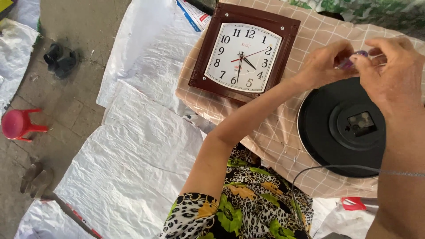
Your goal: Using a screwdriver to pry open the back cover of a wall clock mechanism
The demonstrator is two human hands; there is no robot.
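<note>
My left hand (325, 62) and my right hand (392, 73) meet above a round black clock (318, 128) that lies face down. Both hands pinch a small purple object (352, 59) between their fingertips; what it is I cannot tell. The clock's back shows a square mechanism housing (361, 124) at its centre. To the left lies a square wall clock (244, 52) with a dark brown frame and a white dial, face up. Both clocks rest on a beige checked cloth (283, 132).
White woven plastic sheets (133, 159) cover the concrete floor on the left. A small red stool (20, 125) and dark sandals (59, 59) stand on the bare floor. A thin grey cord (336, 167) runs across the round clock's near edge. My patterned clothing fills the bottom.
</note>
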